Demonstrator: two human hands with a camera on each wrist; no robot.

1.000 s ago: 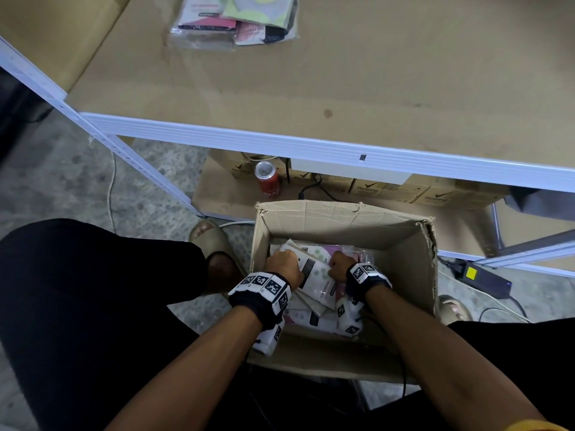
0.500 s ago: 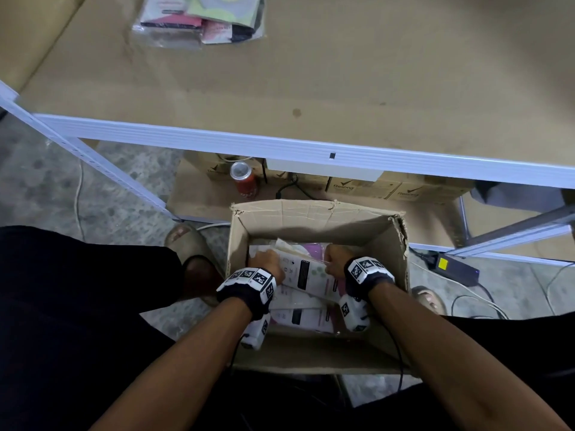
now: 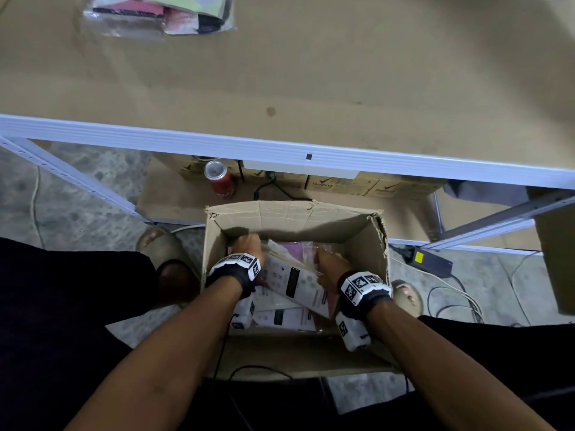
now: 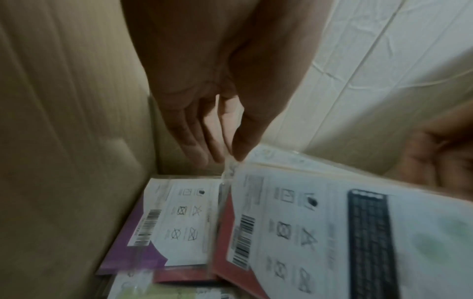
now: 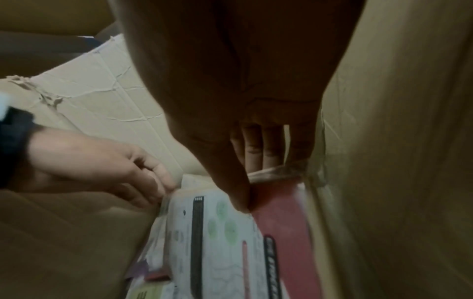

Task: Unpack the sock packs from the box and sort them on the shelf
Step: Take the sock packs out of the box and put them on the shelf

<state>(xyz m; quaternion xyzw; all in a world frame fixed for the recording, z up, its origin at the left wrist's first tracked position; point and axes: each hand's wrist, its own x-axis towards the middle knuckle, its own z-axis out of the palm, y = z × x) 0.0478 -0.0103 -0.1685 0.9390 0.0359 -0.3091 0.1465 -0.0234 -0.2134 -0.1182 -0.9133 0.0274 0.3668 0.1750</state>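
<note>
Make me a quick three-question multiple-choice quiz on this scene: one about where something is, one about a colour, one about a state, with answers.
1. Where does the red drink can stand?
A. Inside the open cardboard box
B. Under the brown shelf board, beyond the box
C. On top of the shelf board

2. What colour is the shelf's front metal edge?
A. White
B. Black
C. Green

3. What are the hands doing?
A. Both rest on the shelf
B. Only one is in the box
C. Both are in the box, gripping the white-backed sock pack

Answers: 1 B, the can sits below the edge, behind the box. 2 A, the rail shows white. 3 C, the left hand pinches one corner and the right hand holds the other side.
</note>
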